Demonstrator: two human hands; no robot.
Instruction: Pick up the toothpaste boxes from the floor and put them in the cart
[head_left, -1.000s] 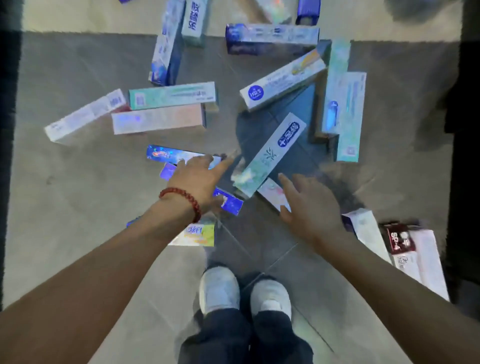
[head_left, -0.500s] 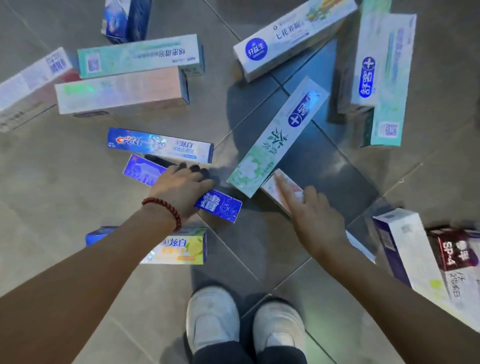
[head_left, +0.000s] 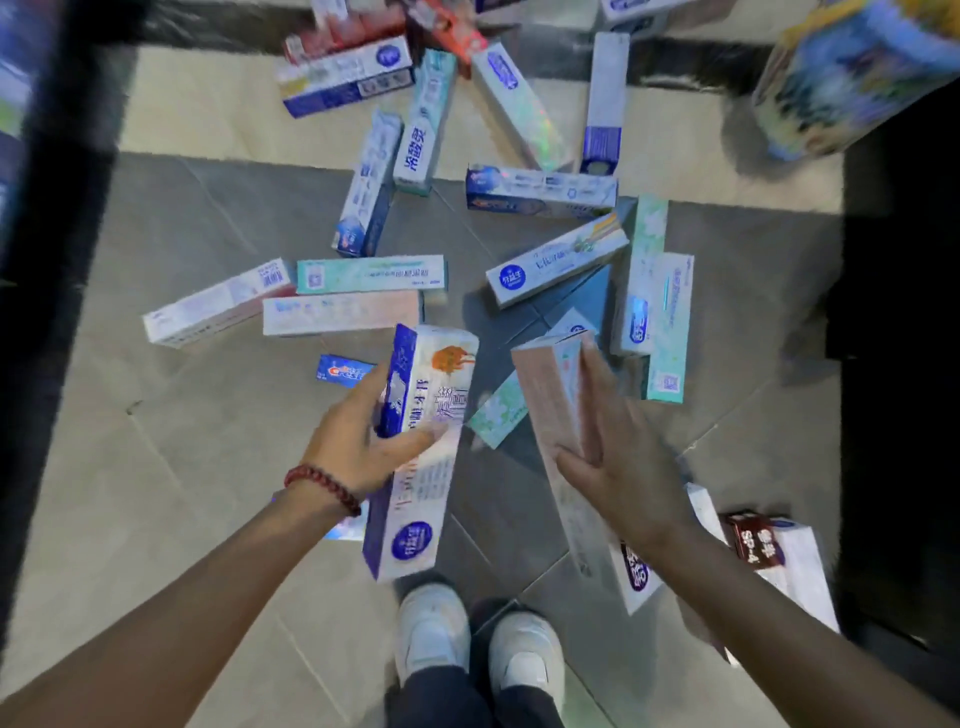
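Toothpaste boxes: long, white-blue, pink; both lifted.

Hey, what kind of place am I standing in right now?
Probably a shop aisle or stockroom: many toothpaste boxes lie scattered on a tiled floor, with dark shelving or fixtures alongside.

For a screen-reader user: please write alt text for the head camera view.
Seen from above, the left hand grips a blue-and-white toothpaste box and the right hand holds a pale pink box, above many more boxes scattered on the tiled floor.
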